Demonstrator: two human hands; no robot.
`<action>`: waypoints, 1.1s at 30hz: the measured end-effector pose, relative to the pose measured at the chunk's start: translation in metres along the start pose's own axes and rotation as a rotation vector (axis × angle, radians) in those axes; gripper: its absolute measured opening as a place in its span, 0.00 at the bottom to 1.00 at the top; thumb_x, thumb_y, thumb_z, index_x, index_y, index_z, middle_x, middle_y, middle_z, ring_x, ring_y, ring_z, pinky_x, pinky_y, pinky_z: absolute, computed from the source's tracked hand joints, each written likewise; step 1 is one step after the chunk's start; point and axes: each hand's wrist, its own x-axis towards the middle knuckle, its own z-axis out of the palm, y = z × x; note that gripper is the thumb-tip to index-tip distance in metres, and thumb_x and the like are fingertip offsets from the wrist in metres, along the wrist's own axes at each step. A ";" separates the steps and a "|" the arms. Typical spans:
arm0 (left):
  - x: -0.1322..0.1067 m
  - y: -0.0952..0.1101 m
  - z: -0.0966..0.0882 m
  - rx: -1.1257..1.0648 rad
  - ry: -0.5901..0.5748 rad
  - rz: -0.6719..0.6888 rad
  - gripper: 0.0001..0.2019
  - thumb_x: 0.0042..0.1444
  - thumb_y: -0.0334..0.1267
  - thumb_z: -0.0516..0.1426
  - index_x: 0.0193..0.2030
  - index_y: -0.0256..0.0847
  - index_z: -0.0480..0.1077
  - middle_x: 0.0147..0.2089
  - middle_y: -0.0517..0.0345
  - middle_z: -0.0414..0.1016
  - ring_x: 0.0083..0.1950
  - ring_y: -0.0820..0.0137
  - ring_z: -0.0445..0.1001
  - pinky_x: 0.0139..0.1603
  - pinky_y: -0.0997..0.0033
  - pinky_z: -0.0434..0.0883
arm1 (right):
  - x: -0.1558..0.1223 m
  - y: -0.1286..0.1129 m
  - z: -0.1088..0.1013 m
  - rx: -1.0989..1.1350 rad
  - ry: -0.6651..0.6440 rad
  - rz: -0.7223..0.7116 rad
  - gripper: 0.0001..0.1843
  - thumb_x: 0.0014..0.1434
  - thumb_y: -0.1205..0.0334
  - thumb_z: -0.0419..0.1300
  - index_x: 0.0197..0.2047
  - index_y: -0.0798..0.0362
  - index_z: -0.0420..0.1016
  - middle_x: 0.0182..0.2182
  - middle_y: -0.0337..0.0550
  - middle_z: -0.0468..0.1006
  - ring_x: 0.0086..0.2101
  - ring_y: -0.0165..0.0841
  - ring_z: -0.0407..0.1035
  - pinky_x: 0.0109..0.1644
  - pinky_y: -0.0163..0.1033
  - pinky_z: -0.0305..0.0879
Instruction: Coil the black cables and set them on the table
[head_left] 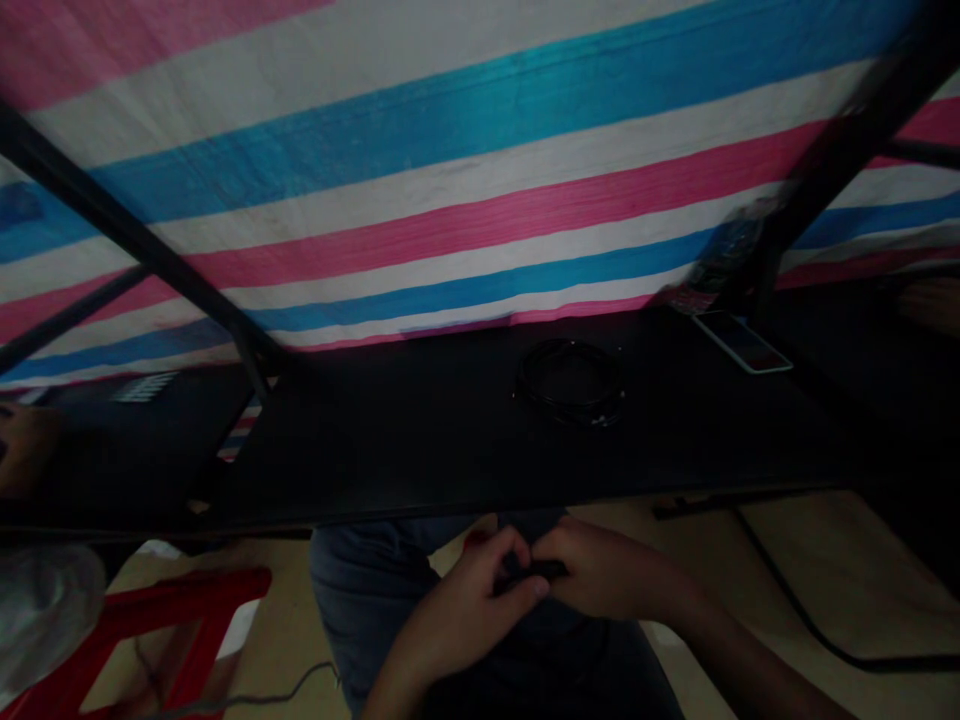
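Note:
In the head view my left hand [472, 605] is closed in a pinch, thumb and fingers bent around a slim black object [551, 569]. My right hand [600, 568] meets it from the right, its fingers closed on the other end of that object. Both hands are low over my lap, just in front of the table's near edge. The dim light hides what kind of thing the black object is. A coiled black cable [521, 385] with small shiny ends lies on the black table [405, 440] beyond my hands.
A phone [742, 343] lies at the table's right, near a clear plastic bag [724, 260]. Dark metal frame bars [127, 220] slant up on both sides before a striped sheet [480, 220]. Another person's hand [26, 445] is at far left, above a red stool [187, 640].

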 end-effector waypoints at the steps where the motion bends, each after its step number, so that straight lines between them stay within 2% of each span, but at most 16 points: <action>1: 0.000 0.001 -0.004 -0.020 0.028 0.014 0.09 0.56 0.43 0.66 0.35 0.42 0.75 0.31 0.60 0.72 0.32 0.70 0.68 0.30 0.76 0.64 | 0.000 0.001 -0.002 0.049 0.044 -0.011 0.11 0.60 0.69 0.59 0.39 0.49 0.83 0.36 0.40 0.85 0.36 0.36 0.78 0.38 0.36 0.66; 4: 0.000 -0.003 -0.014 -0.197 0.104 -0.004 0.15 0.58 0.53 0.63 0.38 0.42 0.71 0.22 0.67 0.62 0.19 0.76 0.55 0.19 0.78 0.54 | 0.001 0.006 -0.003 0.199 0.174 0.048 0.10 0.67 0.61 0.56 0.43 0.50 0.80 0.30 0.39 0.82 0.29 0.33 0.75 0.33 0.34 0.66; 6: 0.001 -0.009 -0.017 -0.329 0.162 0.007 0.20 0.56 0.59 0.63 0.38 0.42 0.70 0.17 0.73 0.55 0.16 0.78 0.47 0.16 0.78 0.47 | 0.003 0.006 0.000 0.341 0.187 0.115 0.12 0.69 0.55 0.56 0.44 0.52 0.78 0.23 0.36 0.77 0.22 0.30 0.71 0.27 0.33 0.64; 8: 0.003 -0.015 -0.017 -0.408 0.216 0.047 0.23 0.55 0.62 0.62 0.38 0.42 0.69 0.16 0.75 0.51 0.16 0.79 0.43 0.16 0.79 0.45 | 0.006 0.004 0.002 0.455 0.176 0.158 0.13 0.69 0.53 0.55 0.43 0.53 0.76 0.21 0.34 0.74 0.17 0.28 0.67 0.22 0.32 0.62; 11: 0.003 -0.021 -0.016 -0.397 0.224 0.069 0.24 0.56 0.64 0.61 0.36 0.42 0.69 0.17 0.73 0.52 0.17 0.78 0.46 0.18 0.79 0.49 | 0.008 -0.003 -0.002 0.405 0.222 0.113 0.13 0.69 0.55 0.56 0.41 0.53 0.77 0.28 0.39 0.80 0.21 0.29 0.71 0.25 0.33 0.65; 13: 0.000 -0.022 -0.016 -0.310 0.153 0.042 0.24 0.59 0.63 0.59 0.36 0.41 0.70 0.20 0.70 0.57 0.19 0.76 0.52 0.20 0.78 0.53 | 0.006 -0.007 -0.005 0.292 0.228 0.033 0.12 0.69 0.58 0.56 0.42 0.51 0.80 0.36 0.42 0.83 0.34 0.34 0.77 0.38 0.36 0.70; 15: -0.002 -0.020 -0.013 -0.175 0.070 0.015 0.23 0.63 0.61 0.55 0.37 0.40 0.73 0.23 0.64 0.64 0.22 0.73 0.59 0.23 0.76 0.58 | 0.005 -0.008 -0.004 0.198 0.175 -0.009 0.11 0.68 0.61 0.57 0.45 0.49 0.82 0.42 0.43 0.84 0.44 0.38 0.77 0.49 0.40 0.70; 17: -0.004 -0.017 -0.008 -0.032 0.003 0.019 0.23 0.66 0.58 0.54 0.34 0.40 0.75 0.26 0.59 0.68 0.27 0.71 0.64 0.28 0.74 0.61 | 0.004 -0.008 0.002 0.131 0.088 0.001 0.12 0.66 0.64 0.58 0.46 0.47 0.83 0.43 0.43 0.85 0.44 0.39 0.77 0.49 0.41 0.69; 19: -0.002 -0.014 -0.002 0.042 -0.007 0.045 0.24 0.66 0.55 0.55 0.27 0.39 0.73 0.26 0.58 0.68 0.29 0.69 0.65 0.31 0.73 0.61 | 0.004 -0.008 0.008 0.076 0.038 0.023 0.12 0.64 0.65 0.59 0.45 0.48 0.84 0.41 0.44 0.85 0.42 0.40 0.77 0.46 0.40 0.70; 21: 0.000 -0.012 0.002 -0.029 0.067 0.044 0.27 0.63 0.58 0.57 0.21 0.39 0.69 0.22 0.60 0.63 0.26 0.70 0.61 0.29 0.73 0.59 | 0.005 -0.007 0.010 0.049 0.063 0.024 0.12 0.62 0.66 0.60 0.46 0.48 0.83 0.42 0.44 0.85 0.43 0.40 0.77 0.47 0.40 0.69; 22: 0.001 -0.011 0.002 -0.122 0.146 0.029 0.28 0.59 0.60 0.59 0.19 0.40 0.68 0.20 0.63 0.60 0.24 0.72 0.58 0.26 0.73 0.56 | 0.006 -0.006 0.008 0.053 0.110 0.018 0.13 0.61 0.67 0.60 0.47 0.48 0.83 0.43 0.44 0.85 0.44 0.40 0.77 0.48 0.41 0.69; 24: 0.002 -0.010 -0.002 -0.372 0.325 0.005 0.30 0.51 0.65 0.64 0.17 0.41 0.64 0.17 0.67 0.53 0.20 0.76 0.50 0.22 0.74 0.51 | 0.008 -0.004 0.003 0.099 0.240 0.007 0.13 0.63 0.67 0.59 0.47 0.48 0.82 0.42 0.43 0.84 0.43 0.39 0.77 0.49 0.40 0.68; 26: 0.003 -0.008 -0.009 -0.618 0.459 0.016 0.32 0.44 0.66 0.67 0.14 0.42 0.59 0.15 0.71 0.46 0.18 0.78 0.43 0.20 0.75 0.48 | 0.009 -0.002 -0.001 0.176 0.356 -0.006 0.09 0.66 0.63 0.58 0.43 0.50 0.81 0.37 0.42 0.84 0.39 0.36 0.77 0.46 0.39 0.69; 29: 0.004 -0.002 -0.018 -0.843 0.533 0.054 0.33 0.44 0.63 0.69 0.14 0.42 0.55 0.15 0.73 0.42 0.18 0.79 0.41 0.20 0.75 0.51 | 0.010 0.000 0.001 0.312 0.381 -0.051 0.12 0.69 0.57 0.56 0.38 0.52 0.78 0.33 0.42 0.83 0.36 0.35 0.77 0.43 0.38 0.69; 31: 0.006 -0.001 -0.018 -0.896 0.546 0.053 0.33 0.46 0.62 0.69 0.15 0.42 0.54 0.15 0.73 0.42 0.18 0.79 0.42 0.20 0.75 0.52 | 0.011 0.000 0.007 0.406 0.342 -0.057 0.14 0.71 0.57 0.52 0.38 0.53 0.75 0.29 0.41 0.81 0.31 0.33 0.76 0.40 0.37 0.69; 33: 0.009 -0.004 -0.014 -0.878 0.508 0.054 0.33 0.47 0.63 0.67 0.15 0.42 0.54 0.16 0.73 0.43 0.18 0.80 0.42 0.20 0.75 0.52 | 0.010 -0.001 0.009 0.453 0.320 -0.019 0.15 0.72 0.56 0.49 0.39 0.53 0.74 0.24 0.38 0.78 0.24 0.31 0.72 0.32 0.36 0.67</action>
